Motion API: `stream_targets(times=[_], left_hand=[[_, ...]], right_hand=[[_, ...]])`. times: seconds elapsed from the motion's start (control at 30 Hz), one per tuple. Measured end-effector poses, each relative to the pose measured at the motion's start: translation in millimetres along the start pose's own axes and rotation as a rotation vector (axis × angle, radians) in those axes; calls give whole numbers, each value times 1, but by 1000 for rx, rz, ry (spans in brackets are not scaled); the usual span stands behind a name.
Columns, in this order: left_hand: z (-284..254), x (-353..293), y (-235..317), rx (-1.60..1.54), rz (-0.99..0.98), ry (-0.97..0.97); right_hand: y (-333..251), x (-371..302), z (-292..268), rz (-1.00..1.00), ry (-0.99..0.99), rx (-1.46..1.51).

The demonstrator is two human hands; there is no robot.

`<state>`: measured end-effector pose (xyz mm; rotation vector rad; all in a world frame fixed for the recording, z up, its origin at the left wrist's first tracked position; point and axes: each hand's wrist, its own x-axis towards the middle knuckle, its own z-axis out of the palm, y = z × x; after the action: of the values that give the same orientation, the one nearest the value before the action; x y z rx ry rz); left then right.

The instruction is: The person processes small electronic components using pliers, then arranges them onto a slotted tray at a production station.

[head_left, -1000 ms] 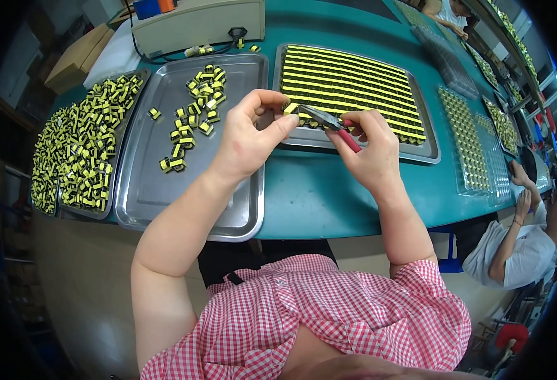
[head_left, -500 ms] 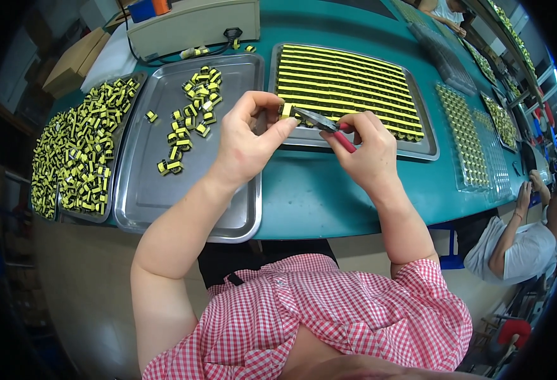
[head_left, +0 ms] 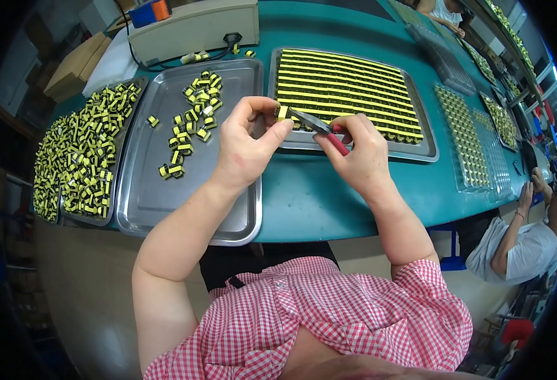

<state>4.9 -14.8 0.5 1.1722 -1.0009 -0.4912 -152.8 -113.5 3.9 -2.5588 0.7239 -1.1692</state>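
Observation:
My left hand (head_left: 245, 140) pinches a small transformer (head_left: 283, 113), black with yellow tape around it, between thumb and fingers. In my right hand (head_left: 364, 151) are pliers with red handles (head_left: 337, 143). Their dark jaws (head_left: 309, 119) point left, the tips at the transformer's right side; whether they grip any part of it is too small to tell. Both hands are over the near edge of a metal tray (head_left: 432, 143) filled with neat rows of the same yellow-taped transformers (head_left: 348, 85).
Left of me lies a metal tray (head_left: 158, 202) with loose transformers (head_left: 196, 104). Beyond its left edge are heaped transformers (head_left: 88, 145). A beige box-shaped device (head_left: 193, 31) stands behind. Clear plastic trays of parts (head_left: 462, 136) lie right. Another person (head_left: 513, 247) sits at the right.
Both hands have shifted slightly, the right one a little left and down with the pliers. The transformer stays in my left fingers.

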Motion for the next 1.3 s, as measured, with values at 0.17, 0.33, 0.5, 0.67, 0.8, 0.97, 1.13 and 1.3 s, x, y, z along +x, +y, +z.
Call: stream_targets(times=[0.17,0.33,0.5,0.67,0.8,0.97,1.13,1.3], left_hand=[[-1,0,-2,-26,-13,-3],[2,-1,-1,-13,2,-6],[0,-4,-4,8,-20,-18],[0,-3,-6,-15,-42,-3],[2,-1,1,-175,-136,13],[-3,0,-1,-223,-240,-45],[-3,1,-1,-263,-267,-74],[-4,2,-2,-283,-268,-82]], right_hand=[[0,0,1,5,-17,0],[0,-2,0,-8,-19,-45],[-4,-4,-1,30,-63,-64],[-6,-3,2,72,-94,-13],[-6,0,0,84,-19,60],[-3,-1,0,90,-70,31],[-5,-1,-4,104,-84,15],[-4,-1,-4,106,-97,1]])
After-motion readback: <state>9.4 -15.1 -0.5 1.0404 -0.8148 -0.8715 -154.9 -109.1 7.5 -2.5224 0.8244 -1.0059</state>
